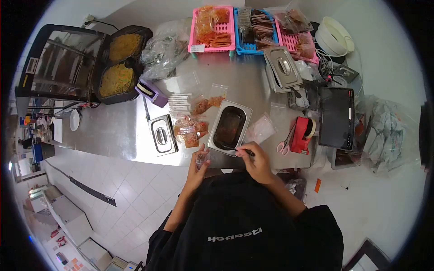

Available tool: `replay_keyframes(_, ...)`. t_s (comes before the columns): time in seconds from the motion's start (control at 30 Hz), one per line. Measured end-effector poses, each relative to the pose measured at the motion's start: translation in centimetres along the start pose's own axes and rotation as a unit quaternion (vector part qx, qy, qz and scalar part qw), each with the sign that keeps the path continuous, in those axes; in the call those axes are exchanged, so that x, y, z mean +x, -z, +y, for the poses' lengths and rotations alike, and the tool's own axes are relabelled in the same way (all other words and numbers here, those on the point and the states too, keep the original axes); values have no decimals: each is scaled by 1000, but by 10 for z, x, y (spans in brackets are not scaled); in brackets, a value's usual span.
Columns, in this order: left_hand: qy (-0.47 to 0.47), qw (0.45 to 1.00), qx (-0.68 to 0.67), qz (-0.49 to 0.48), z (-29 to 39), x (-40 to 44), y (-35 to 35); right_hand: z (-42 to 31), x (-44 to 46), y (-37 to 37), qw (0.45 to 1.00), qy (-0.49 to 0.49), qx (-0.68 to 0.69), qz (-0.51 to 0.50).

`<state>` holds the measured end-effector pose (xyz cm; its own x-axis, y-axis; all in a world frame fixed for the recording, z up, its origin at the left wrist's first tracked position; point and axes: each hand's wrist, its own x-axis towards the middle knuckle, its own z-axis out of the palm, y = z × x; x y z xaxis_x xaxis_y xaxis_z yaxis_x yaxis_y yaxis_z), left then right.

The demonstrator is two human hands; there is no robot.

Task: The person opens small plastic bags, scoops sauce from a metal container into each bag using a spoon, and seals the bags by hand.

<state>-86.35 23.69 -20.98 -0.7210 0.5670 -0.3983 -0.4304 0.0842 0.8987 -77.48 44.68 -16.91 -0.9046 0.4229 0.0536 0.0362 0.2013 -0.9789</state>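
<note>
My left hand (197,168) is closed around a small clear plastic bag (202,159) at the table's front edge. In my right hand (256,163) is a utensil with a black handle (247,152); its far end reaches into a steel container (249,118) and is hard to make out. Dark brown sauce (229,124) lies in that container. Filled clear packets (189,132) with orange-red contents lie to its left, and flat empty-looking plastic bags (262,128) to its right.
A lidded steel container (162,135) stands left. Red tape dispenser (300,135), pink scissors (284,147) and a tablet (336,117) are on the right. Pink basket (192,34), blue basket (238,45) and stacked steel lids (283,67) stand behind; two food-filled black pans (97,92) sit far left.
</note>
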Motion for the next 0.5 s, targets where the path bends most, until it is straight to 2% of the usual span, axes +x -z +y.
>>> replay_keyframes(0.07,-1,1000,3,-9,-2,0,0,18,8,-17,1000,2,-5,3)
replay_keyframes(0.17,4,1000,11,-12,0,2,2,27,16,-22,995,-16,34,93)
replay_keyframes(0.2,15,1000,7,-8,5,0,3,19,11,-15,985,-43,79,150)
replay_keyframes(0.33,14,1000,-4,-19,2,1,4,13,15,-28,980,-47,122,150)
replay_keyframes(0.47,14,999,-1,-28,1,5,8,29,19,-25,990,-21,24,135)
replay_keyframes(0.5,18,999,-5,-27,4,4,8,26,18,-20,988,-19,53,146)
